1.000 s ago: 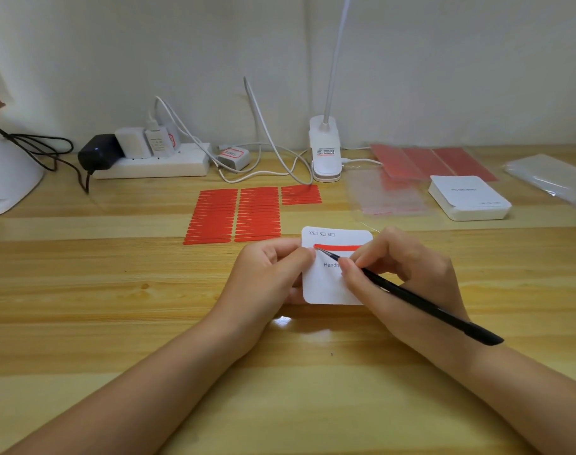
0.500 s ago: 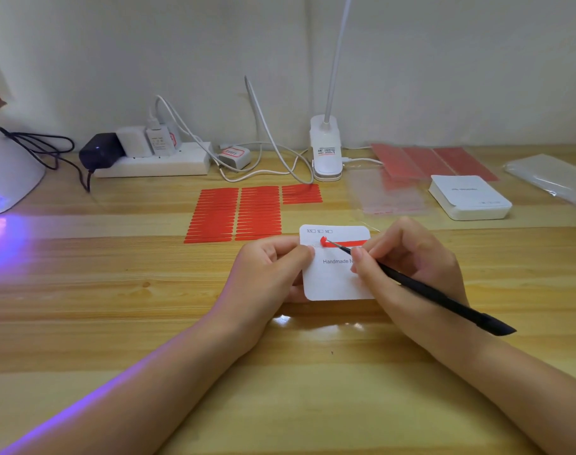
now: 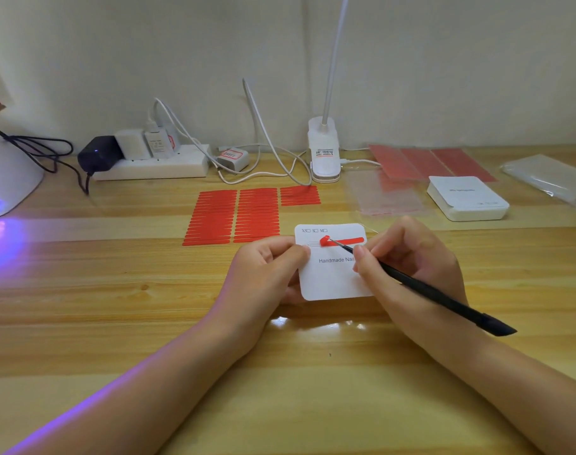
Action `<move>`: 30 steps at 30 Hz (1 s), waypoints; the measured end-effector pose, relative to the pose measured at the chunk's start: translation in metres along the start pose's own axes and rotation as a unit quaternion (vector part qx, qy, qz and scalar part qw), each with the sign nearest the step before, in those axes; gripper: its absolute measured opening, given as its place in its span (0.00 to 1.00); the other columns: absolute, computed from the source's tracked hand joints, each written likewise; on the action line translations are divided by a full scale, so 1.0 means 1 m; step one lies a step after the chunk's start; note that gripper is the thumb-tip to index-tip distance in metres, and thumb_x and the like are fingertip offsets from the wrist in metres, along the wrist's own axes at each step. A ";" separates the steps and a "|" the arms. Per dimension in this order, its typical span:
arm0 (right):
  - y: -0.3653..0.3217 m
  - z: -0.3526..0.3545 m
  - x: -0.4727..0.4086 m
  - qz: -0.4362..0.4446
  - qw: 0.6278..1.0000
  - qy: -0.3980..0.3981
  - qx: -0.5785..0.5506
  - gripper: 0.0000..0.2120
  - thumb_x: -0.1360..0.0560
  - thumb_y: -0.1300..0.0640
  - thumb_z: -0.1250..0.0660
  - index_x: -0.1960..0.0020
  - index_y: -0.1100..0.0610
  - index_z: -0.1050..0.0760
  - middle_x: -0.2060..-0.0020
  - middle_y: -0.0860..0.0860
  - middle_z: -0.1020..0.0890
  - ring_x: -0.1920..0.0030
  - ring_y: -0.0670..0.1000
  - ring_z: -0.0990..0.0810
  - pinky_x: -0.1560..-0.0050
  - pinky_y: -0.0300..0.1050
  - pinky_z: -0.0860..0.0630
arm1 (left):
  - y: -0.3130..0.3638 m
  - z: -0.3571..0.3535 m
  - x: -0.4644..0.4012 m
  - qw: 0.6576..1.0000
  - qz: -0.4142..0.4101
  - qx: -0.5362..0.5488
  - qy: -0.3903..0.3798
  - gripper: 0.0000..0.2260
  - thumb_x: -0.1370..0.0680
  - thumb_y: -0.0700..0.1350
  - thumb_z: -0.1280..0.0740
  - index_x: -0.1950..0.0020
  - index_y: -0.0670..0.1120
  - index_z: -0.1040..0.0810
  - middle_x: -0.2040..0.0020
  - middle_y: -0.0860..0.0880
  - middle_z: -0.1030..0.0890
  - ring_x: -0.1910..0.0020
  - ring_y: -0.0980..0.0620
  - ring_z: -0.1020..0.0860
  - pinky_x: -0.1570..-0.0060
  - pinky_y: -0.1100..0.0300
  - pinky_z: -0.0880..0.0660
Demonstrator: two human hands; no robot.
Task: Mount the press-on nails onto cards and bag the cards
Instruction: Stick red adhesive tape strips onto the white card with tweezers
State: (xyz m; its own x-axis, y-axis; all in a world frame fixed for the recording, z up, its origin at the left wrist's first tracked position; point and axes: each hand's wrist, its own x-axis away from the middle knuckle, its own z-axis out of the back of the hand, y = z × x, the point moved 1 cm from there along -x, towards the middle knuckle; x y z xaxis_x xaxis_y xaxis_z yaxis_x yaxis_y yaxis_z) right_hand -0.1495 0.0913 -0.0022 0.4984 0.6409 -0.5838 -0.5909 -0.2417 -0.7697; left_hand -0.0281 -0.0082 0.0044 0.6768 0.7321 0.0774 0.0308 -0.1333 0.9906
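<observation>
Both hands busy | my left hand [image 3: 266,267] pinches card [image 3: 332,277] at its left edge, mid-desk | right hand [image 3: 411,257] grips black tool [image 3: 437,293], tip touching red strip [image 3: 344,241] near card's top edge

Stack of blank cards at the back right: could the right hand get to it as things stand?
Probably yes. Only bare desk shows between the right hand and the stack of blank cards, but that hand grips the black tool, so it would need to free some fingers first.
</observation>
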 end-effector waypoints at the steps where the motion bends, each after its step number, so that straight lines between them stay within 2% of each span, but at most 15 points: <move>1: 0.000 0.000 0.000 -0.004 1.000 0.003 0.001 0.10 0.28 0.66 0.31 0.64 0.60 0.30 0.68 0.56 0.21 0.68 0.53 0.23 0.67 0.40 0.25 | 0.000 0.000 0.000 1.000 0.000 0.004 0.003 0.16 0.23 0.36 0.40 0.62 0.46 0.15 0.63 0.47 0.16 0.69 0.55 0.19 0.75 0.65 0.26; 4: 0.000 0.002 -0.001 -0.025 1.000 0.017 -0.007 0.11 0.28 0.66 0.31 0.64 0.60 0.31 0.69 0.55 0.22 0.69 0.54 0.24 0.68 0.40 0.27 | 0.000 0.000 0.001 1.000 -0.001 0.009 0.011 0.15 0.23 0.36 0.40 0.62 0.46 0.16 0.62 0.46 0.16 0.69 0.54 0.19 0.75 0.65 0.26; 8: -0.002 0.007 -0.003 -0.051 0.998 0.028 -0.008 0.10 0.28 0.63 0.31 0.64 0.59 0.31 0.70 0.56 0.22 0.69 0.55 0.24 0.68 0.47 0.27 | 0.000 0.000 0.001 1.000 -0.004 0.009 0.026 0.13 0.23 0.36 0.39 0.60 0.46 0.17 0.61 0.46 0.15 0.69 0.54 0.19 0.77 0.65 0.27; 13: -0.001 0.015 -0.008 -0.092 0.994 0.061 -0.020 0.10 0.28 0.64 0.32 0.63 0.61 0.32 0.68 0.59 0.23 0.68 0.56 0.25 0.67 0.46 0.27 | -0.001 0.001 0.001 1.000 -0.001 0.004 0.024 0.11 0.22 0.36 0.40 0.55 0.44 0.18 0.59 0.46 0.15 0.65 0.53 0.18 0.74 0.65 0.26; 16: -0.001 0.021 -0.012 -0.108 0.990 0.080 -0.028 0.09 0.27 0.63 0.33 0.62 0.62 0.33 0.68 0.53 0.21 0.71 0.44 0.25 0.67 0.39 0.26 | -0.001 0.002 0.001 0.999 -0.003 0.003 0.032 0.11 0.22 0.37 0.40 0.55 0.45 0.18 0.59 0.47 0.15 0.65 0.54 0.18 0.74 0.65 0.26; 18: 0.001 0.026 -0.015 -0.114 0.989 0.093 -0.031 0.09 0.26 0.63 0.33 0.62 0.60 0.32 0.69 0.48 0.19 0.71 0.41 0.24 0.68 0.33 0.26 | -0.001 0.001 0.000 0.999 -0.004 -0.001 0.033 0.10 0.22 0.37 0.40 0.53 0.44 0.18 0.59 0.47 0.15 0.65 0.54 0.18 0.74 0.66 0.26; 20: 0.003 0.029 -0.017 -0.113 0.987 0.106 -0.032 0.10 0.25 0.62 0.34 0.63 0.57 0.32 0.71 0.43 0.19 0.72 0.40 0.24 0.67 0.30 0.27 | -0.001 0.002 0.000 0.999 -0.005 0.000 0.033 0.10 0.22 0.37 0.40 0.53 0.44 0.18 0.59 0.47 0.15 0.66 0.54 0.18 0.74 0.66 0.26; 23: 0.007 0.034 -0.021 -0.102 0.987 0.122 -0.025 0.11 0.25 0.63 0.34 0.63 0.54 0.32 0.72 0.42 0.20 0.72 0.40 0.24 0.66 0.28 0.27 | -0.001 0.001 0.000 1.000 -0.007 0.006 0.029 0.11 0.22 0.36 0.40 0.53 0.44 0.18 0.59 0.47 0.15 0.66 0.55 0.18 0.74 0.66 0.26; 30: 0.015 0.052 -0.034 -0.083 0.983 0.160 -0.024 0.13 0.24 0.64 0.35 0.63 0.51 0.33 0.72 0.42 0.20 0.72 0.40 0.24 0.67 0.31 0.26 | -0.002 0.002 0.000 0.999 -0.004 -0.046 0.022 0.11 0.22 0.38 0.39 0.54 0.48 0.18 0.59 0.48 0.15 0.63 0.53 0.18 0.73 0.65 0.26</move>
State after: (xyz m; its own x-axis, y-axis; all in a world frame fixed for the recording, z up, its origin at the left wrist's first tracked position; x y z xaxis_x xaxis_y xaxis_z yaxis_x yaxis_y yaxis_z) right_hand -0.2082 0.1038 0.0195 0.7642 0.4133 -0.4952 -0.4583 -0.1923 -0.8677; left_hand -0.0265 -0.0097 0.0023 0.6438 0.7617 0.0723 -0.0334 -0.0665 0.9972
